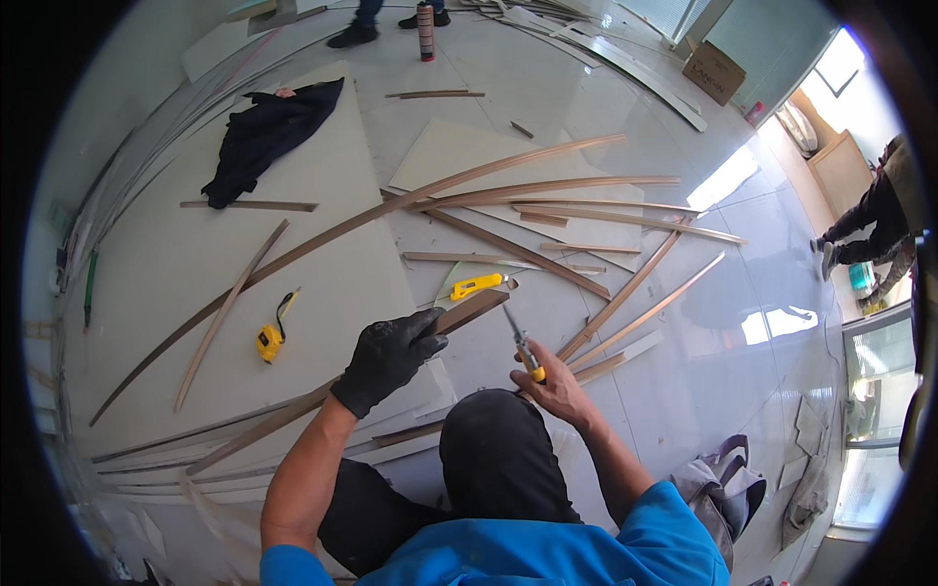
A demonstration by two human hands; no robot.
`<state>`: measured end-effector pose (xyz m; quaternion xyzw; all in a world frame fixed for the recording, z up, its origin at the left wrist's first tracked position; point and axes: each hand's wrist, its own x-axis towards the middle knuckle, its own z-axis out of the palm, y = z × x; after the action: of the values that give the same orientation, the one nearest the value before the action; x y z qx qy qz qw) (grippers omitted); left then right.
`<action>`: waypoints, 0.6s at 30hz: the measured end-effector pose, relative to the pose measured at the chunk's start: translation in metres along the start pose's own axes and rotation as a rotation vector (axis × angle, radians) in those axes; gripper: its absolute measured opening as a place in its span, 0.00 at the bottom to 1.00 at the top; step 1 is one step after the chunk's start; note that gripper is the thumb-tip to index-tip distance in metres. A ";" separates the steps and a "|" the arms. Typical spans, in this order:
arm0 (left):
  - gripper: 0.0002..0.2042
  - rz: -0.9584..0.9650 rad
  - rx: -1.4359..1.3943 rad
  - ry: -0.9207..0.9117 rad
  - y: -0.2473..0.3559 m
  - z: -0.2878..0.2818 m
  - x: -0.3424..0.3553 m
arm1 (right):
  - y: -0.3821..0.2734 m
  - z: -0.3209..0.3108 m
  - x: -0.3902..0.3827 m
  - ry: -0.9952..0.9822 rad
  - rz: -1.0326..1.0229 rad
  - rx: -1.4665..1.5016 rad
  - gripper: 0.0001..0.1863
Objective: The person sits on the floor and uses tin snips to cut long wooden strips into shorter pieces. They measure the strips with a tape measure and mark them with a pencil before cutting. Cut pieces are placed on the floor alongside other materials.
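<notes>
My left hand [384, 361], in a black glove, is closed round a long brown wooden strip [474, 310]. The strip slants from the lower left up to its cut end, just left of the tool in my other hand. Bare, my right hand [559, 384] grips a yellow-handled tool [523, 344] with a narrow grey blade. The blade points up and left, close to the strip's end; I cannot tell whether they touch. Just beyond that end, a yellow utility knife [477, 286] lies on the floor. To the left, a yellow tape measure [270, 342] rests on a pale board [322, 254].
Several loose wooden strips [528, 188] fan out ahead. A dark jacket [264, 137] lies on the board. Farther off are a spray can [426, 34], a cardboard box [714, 73] and two other people's legs [366, 21]. A grey bag [723, 488] sits at lower right.
</notes>
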<state>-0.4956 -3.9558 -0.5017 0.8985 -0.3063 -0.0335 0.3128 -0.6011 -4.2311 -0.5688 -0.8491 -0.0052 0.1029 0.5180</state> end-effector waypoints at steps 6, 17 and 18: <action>0.20 -0.046 -0.059 -0.074 0.012 0.004 0.018 | -0.004 0.003 0.008 -0.021 -0.031 0.041 0.30; 0.22 -0.401 -0.301 -0.323 0.025 -0.008 0.036 | 0.006 0.000 0.017 -0.009 -0.094 0.091 0.29; 0.23 -0.365 -0.275 -0.309 0.017 -0.003 0.033 | 0.007 0.000 0.018 -0.008 -0.105 0.077 0.28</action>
<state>-0.4768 -3.9835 -0.4854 0.8721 -0.1759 -0.2674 0.3702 -0.5839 -4.2321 -0.5775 -0.8267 -0.0478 0.0793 0.5550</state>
